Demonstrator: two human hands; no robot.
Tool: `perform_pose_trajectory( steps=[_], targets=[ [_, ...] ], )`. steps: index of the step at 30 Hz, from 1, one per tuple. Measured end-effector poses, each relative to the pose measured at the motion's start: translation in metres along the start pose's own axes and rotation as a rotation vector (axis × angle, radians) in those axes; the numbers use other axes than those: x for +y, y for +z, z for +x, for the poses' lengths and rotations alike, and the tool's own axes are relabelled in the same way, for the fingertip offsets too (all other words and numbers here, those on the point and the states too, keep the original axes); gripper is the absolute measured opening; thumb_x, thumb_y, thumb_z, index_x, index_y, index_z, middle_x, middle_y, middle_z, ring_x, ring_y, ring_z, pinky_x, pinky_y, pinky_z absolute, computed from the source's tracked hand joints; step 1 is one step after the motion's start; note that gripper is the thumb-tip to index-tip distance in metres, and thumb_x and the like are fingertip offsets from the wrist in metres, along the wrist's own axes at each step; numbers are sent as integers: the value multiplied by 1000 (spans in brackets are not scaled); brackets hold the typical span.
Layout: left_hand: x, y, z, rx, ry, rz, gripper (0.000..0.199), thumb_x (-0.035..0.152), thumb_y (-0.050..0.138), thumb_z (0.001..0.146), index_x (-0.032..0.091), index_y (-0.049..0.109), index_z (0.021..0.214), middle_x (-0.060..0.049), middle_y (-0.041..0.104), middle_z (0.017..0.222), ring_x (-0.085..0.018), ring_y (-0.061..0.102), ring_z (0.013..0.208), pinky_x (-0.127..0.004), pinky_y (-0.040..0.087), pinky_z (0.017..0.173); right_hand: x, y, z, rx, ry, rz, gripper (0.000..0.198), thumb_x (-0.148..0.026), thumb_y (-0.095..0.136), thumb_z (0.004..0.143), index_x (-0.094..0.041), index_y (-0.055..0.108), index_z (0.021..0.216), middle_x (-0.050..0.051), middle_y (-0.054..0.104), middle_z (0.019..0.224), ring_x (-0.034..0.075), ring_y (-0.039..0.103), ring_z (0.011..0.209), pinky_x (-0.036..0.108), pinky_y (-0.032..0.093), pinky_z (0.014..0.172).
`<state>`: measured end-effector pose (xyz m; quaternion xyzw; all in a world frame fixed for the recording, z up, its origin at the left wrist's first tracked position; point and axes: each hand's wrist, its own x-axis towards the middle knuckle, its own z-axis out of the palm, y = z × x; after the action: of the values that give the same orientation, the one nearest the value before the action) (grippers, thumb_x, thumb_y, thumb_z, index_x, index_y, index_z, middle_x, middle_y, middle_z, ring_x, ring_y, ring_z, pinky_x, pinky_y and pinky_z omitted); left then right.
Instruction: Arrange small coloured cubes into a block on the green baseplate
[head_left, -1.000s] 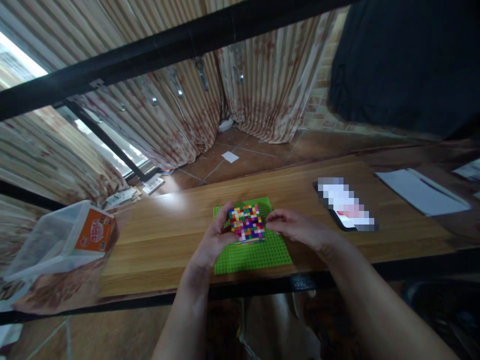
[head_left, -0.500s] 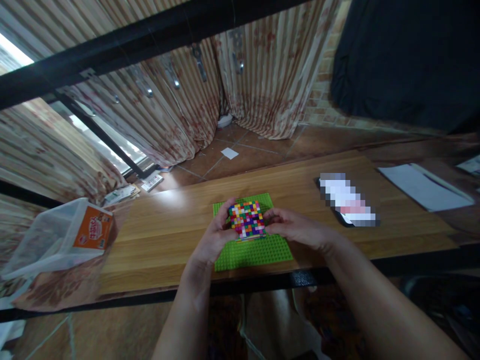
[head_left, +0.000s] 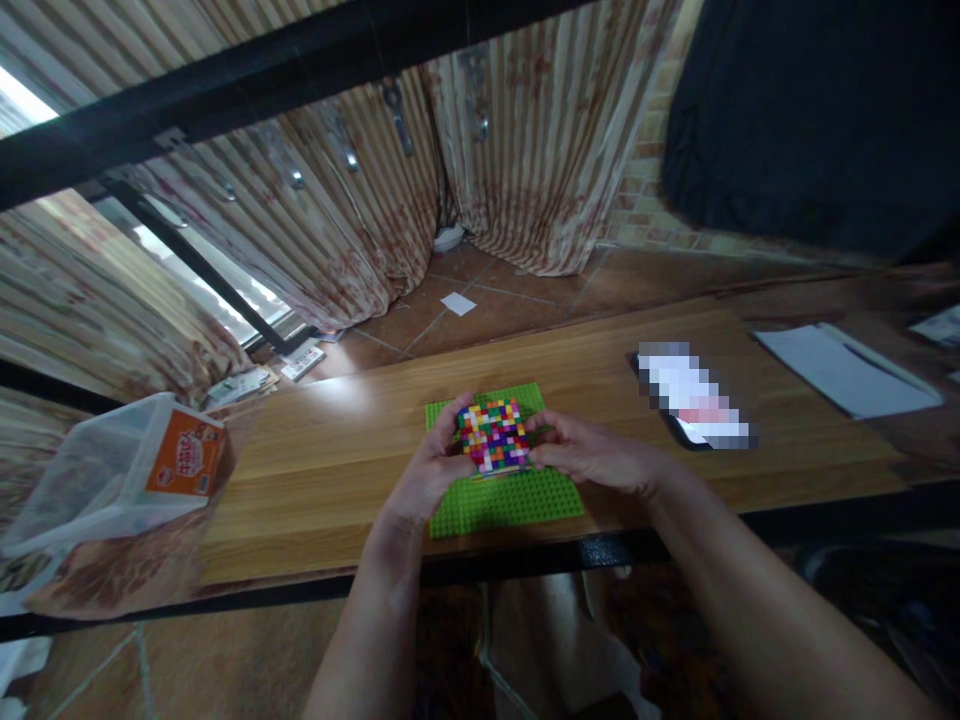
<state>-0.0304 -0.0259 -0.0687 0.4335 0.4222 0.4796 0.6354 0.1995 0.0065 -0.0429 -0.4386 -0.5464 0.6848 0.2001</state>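
Note:
A square block of small multicoloured building bricks [head_left: 495,435] is over the green studded baseplate [head_left: 510,508]. Whether it rests on the plate or is raised a little, I cannot tell. My left hand [head_left: 436,455] grips the block's left side, thumb at the near corner and fingers at the far one. On the opposite side my right hand [head_left: 574,450] holds the edge between thumb and curled fingers. Parts of both side edges are hidden by the fingers.
The baseplate lies on a wooden table [head_left: 315,490]. A phone [head_left: 694,400] with a blurred-out screen and white paper [head_left: 844,370] lie to the right. A clear plastic bin [head_left: 97,470] with an orange label stands at the left end. Curtains hang beyond.
The view has shifted very slightly. Both hands keep the same hold on the brick block, with no other clear movement.

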Motion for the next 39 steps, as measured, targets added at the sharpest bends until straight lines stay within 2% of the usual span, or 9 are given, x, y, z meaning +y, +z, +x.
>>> perform_pose_trajectory(
  steps=[7,14,18,27,32,34,36,37,39],
  targets=[
    [-1,4,0,-6,22,-41,84,4,65,57,30,50,136,-1,60,131,-25,54,118,-37,40,100,5,-1,2,20,-35,-21,32,-33,74,71,-22,59,97,-4,59,68,11,47,55,21,30,45],
    [1,5,-3,-4,7,-37,83,7,68,59,32,50,135,-1,58,132,-25,55,116,-38,41,99,-1,0,6,57,9,-62,40,-33,74,71,-22,60,106,-2,64,72,13,52,58,23,33,47],
    [-2,4,-2,-1,18,-10,82,7,67,59,31,50,136,-2,57,134,-25,54,117,-38,40,100,0,3,8,64,-45,-20,40,-28,75,69,-23,61,106,-3,66,72,14,55,58,23,35,49],
    [0,8,-2,25,22,4,84,5,62,57,30,49,137,-2,59,132,-24,54,118,-38,40,102,7,4,10,55,-121,-61,45,-31,74,73,-22,59,114,-2,69,78,17,61,68,27,44,59],
    [0,8,-3,28,7,17,83,7,69,60,31,50,137,-2,59,134,-24,56,117,-39,39,104,15,3,13,69,-158,-34,44,-29,76,74,-22,60,113,0,70,85,20,66,80,33,51,72],
    [4,6,-4,48,25,-9,77,14,75,63,31,54,135,-3,57,137,-26,53,124,-40,37,107,19,1,14,65,-169,-38,45,-31,76,75,-23,59,116,-1,70,85,20,66,80,33,51,72],
    [12,1,-5,89,43,-100,63,32,76,71,28,58,131,-6,55,141,-28,45,133,-41,35,109,23,-1,15,56,-185,-62,46,-35,75,77,-23,59,119,0,70,85,20,65,79,32,50,71],
    [17,-1,-5,111,52,-168,57,43,71,76,26,59,129,-8,54,143,-29,42,137,-42,34,110,24,-2,14,56,-191,-80,48,-38,75,78,-22,58,120,0,70,84,20,65,78,32,50,69],
    [25,-8,-6,143,85,-313,60,63,53,83,22,61,126,-11,52,146,-30,37,142,-44,35,110,24,-4,14,61,-186,-125,50,-43,73,79,-22,58,122,0,69,82,20,64,75,31,48,66]
  ],
)
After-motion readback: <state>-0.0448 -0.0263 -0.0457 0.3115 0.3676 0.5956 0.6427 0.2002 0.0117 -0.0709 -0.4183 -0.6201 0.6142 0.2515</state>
